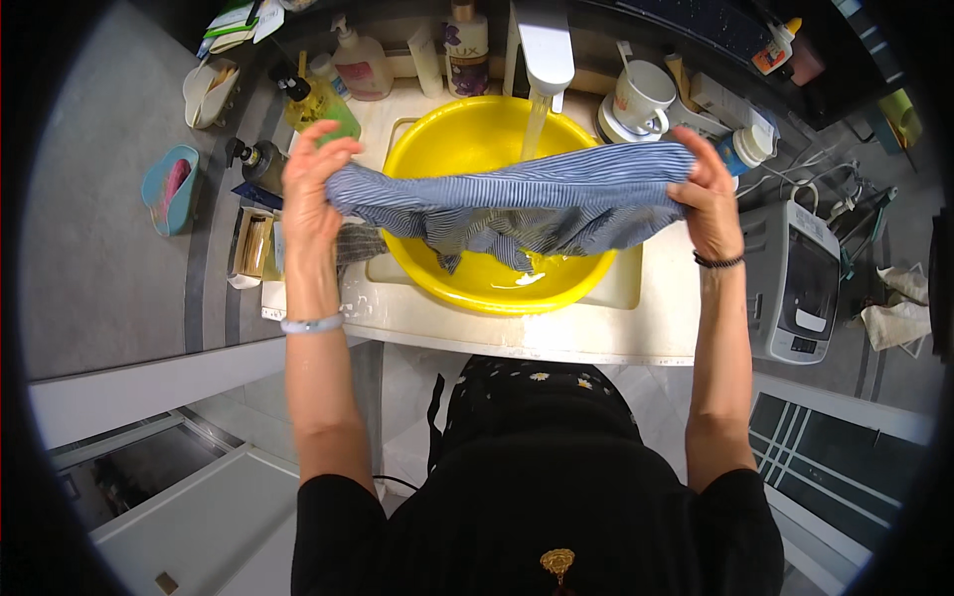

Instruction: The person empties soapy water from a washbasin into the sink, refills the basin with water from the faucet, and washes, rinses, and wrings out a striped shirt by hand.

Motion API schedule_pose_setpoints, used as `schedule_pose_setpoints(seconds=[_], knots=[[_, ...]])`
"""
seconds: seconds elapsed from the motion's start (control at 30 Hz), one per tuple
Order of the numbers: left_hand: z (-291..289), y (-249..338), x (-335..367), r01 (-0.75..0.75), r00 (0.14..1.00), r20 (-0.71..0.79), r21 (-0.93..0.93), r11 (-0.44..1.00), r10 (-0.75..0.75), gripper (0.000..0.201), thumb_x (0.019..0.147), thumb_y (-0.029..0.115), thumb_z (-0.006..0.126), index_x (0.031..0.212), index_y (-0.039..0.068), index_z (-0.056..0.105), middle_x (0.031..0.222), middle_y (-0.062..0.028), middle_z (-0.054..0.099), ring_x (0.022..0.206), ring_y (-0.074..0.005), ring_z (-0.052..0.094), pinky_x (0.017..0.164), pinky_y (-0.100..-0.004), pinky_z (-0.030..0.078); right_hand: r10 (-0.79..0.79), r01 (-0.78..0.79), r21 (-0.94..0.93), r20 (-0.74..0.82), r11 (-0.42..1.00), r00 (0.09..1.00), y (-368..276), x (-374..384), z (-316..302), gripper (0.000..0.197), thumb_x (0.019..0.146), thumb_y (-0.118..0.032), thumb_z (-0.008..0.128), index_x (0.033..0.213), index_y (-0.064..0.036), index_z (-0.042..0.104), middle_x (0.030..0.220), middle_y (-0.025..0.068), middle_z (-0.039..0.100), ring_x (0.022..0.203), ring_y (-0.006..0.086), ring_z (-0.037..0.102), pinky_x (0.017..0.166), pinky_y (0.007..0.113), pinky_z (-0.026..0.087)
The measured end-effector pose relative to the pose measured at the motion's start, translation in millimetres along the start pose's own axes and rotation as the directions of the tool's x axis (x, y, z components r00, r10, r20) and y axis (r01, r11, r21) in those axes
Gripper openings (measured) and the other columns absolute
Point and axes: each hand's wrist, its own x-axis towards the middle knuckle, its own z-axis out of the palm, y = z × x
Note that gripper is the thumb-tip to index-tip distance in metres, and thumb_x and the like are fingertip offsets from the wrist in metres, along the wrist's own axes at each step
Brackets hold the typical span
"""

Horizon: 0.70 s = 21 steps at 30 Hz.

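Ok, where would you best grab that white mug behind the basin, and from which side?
Take the mug by its handle, which sticks out toward the basin on the near side. Come from above and the right, since the tap crowds its left and bottles stand close on its right.

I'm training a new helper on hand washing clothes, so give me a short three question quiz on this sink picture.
1. True or false: the striped cloth is stretched between the left hand and the right hand.
2. What is under the running tap? A) a grey bucket B) a yellow basin C) a glass bowl
3. Fill in: the lower folds of the cloth hang into the ____.

Key
1. True; each hand has a closed grip on one end.
2. B; water falls from the tap into it.
3. Basin; the cloth's ends are held above its rim.
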Motion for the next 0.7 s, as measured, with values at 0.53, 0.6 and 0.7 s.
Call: schedule_pose_setpoints(seconds=[0.53,0.6,0.7], knots=[[19,28,-18,-0.052,0.999,0.029,0.262,0.964,0.046,0.038,0.081,-0.004,0.057,0.119,-0.005,0.052,0.099,-0.0119,0.062,0.079,-0.0103,0.061,0.07,-0.021,0.05,-0.327,0.327,0.024,0.037,0.945,0.944,-51,-7,-17,0.01,0.069,0.009,0.056,0.068,-0.0007,0.058,0.093,0.0122,0.061,0.093,0.0181,0.055,0.079,0.028,0.046],[24,46,-29,-0.236,0.971,0.068,0.101,0.966,0.23,0.041,0.079,-0.006,0.056,0.12,-0.001,0.053,0.097,-0.0085,0.061,0.078,-0.0091,0.061,0.071,-0.0205,0.053,-0.449,0.422,0.178,0.158,0.889,0.88,-58,-12,-23,0.01,0.072,0.007,0.058,0.068,-0.0016,0.061,0.099,0.0143,0.06,0.091,0.0197,0.057,0.08,0.03,0.048],[5,22,-27,-0.01,0.993,0.11,0.37,0.929,-0.033,0.046,0.076,-0.01,0.055,0.121,0.001,0.054,0.093,-0.0062,0.06,0.078,-0.0076,0.059,0.068,-0.0183,0.05,-0.304,0.313,-0.029,0.17,0.949,0.938,-53,-6,-22,0.011,0.073,0.007,0.058,0.069,-0.002,0.063,0.102,0.016,0.06,0.089,0.0194,0.059,0.078,0.029,0.048]])
